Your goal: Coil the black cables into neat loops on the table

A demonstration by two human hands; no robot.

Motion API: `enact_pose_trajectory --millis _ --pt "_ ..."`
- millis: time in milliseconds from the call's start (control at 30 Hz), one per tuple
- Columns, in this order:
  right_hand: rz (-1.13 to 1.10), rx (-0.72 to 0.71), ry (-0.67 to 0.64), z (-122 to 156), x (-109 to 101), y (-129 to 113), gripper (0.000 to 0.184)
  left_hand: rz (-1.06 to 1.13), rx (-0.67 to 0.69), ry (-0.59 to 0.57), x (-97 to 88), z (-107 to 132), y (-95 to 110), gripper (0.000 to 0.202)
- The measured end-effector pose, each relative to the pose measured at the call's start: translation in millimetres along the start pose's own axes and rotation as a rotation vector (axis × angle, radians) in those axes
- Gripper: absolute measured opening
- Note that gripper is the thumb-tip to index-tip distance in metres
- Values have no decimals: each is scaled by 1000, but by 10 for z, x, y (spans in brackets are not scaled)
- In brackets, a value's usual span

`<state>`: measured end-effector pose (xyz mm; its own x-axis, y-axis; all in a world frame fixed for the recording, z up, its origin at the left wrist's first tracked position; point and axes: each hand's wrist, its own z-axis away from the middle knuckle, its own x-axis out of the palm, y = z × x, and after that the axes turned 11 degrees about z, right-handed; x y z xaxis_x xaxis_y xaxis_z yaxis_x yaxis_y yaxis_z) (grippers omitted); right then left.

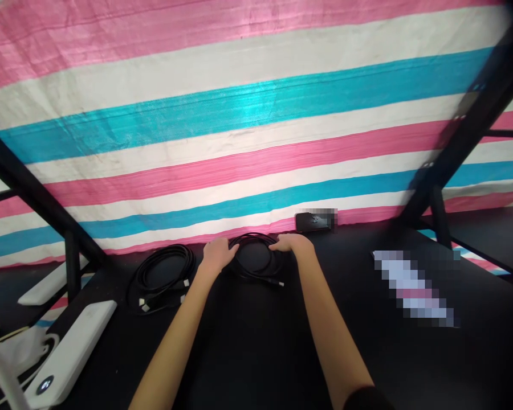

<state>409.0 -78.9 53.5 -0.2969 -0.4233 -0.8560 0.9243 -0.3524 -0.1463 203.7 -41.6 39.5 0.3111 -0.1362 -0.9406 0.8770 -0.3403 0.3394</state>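
A coiled black cable (255, 275) lies on the black tabletop near its back edge, with a metal plug at its front. My left hand (218, 252) grips the coil's left side, thumb toward the loop. At the coil's right side my right hand (294, 244) is closed on it too, thumb pointing inward. The undersides of both hands are hidden. Just left of my left hand rests a second coiled black cable (165, 270), thicker, with several pale connectors at its front.
A small black box (312, 221) stands against the striped sheet (248, 114). On the right lies a pixelated flat object (410, 287). To the left are a white device (74, 353) with a dark oval display and white cords (4, 370). Black frame bars (465, 125) slant at both sides.
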Motion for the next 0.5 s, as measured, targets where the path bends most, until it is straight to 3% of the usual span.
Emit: enact_pose_trajectory --millis 100,333,500 --pt "-10 34 -38 -12 14 38 54 -7 -97 -52 134 -93 -107 45" --pt "-111 -21 -81 -226 129 36 46 63 -141 -106 257 -192 -149 57" --pt "-135 -65 -81 -284 163 12 46 67 -132 -115 230 -188 -178 36"
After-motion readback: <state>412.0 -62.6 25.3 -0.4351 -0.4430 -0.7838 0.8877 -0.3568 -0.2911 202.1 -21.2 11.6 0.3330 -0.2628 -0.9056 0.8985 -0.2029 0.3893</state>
